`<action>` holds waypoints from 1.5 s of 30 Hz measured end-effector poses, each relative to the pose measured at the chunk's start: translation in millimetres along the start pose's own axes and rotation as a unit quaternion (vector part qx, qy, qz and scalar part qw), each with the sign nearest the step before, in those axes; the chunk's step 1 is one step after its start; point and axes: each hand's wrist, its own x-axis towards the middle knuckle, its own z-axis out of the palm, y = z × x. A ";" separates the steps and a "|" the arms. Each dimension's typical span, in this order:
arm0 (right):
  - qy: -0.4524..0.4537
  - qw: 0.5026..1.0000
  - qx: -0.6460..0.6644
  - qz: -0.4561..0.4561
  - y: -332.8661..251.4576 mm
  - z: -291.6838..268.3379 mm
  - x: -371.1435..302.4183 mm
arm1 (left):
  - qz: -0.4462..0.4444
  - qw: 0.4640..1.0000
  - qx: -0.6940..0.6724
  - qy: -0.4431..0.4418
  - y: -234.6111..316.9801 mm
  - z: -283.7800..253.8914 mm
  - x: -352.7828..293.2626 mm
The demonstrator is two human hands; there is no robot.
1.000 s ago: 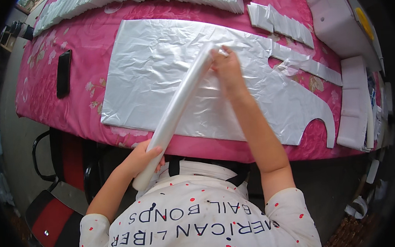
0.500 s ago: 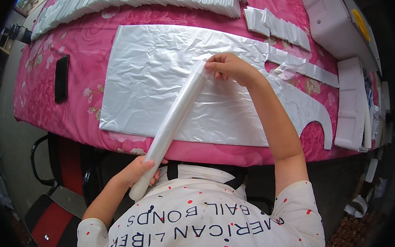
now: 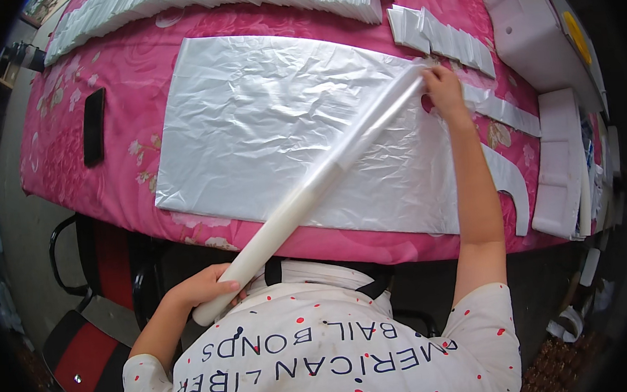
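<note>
My left hand grips the lower end of a smooth white roll, held slanting up over the table's near edge. From the roll's upper end a thin clear plastic sleeve stretches out to the far right. My right hand pinches the sleeve's far end with closed fingers. Beneath them a shiny white plastic apron lies flat and wrinkled. Its neck and tie strips point right, partly covered by my right hand and forearm.
A pink flowered cloth covers the table. A black phone lies at left. Folded white plastic packets form a long row at the back, with a shorter row at back right. White foam boxes stand right; red-black chairs stand lower left.
My right hand has moved right and away from me, drawing the clear sleeve out past the roll's upper end. My left hand, with the roll, has shifted slightly left and toward me.
</note>
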 end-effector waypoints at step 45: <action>-0.108 0.957 -0.081 -0.257 -91.7 28.8 -171.3 | 0.366 0.533 0.754 0.114 70.5 64.8 110.0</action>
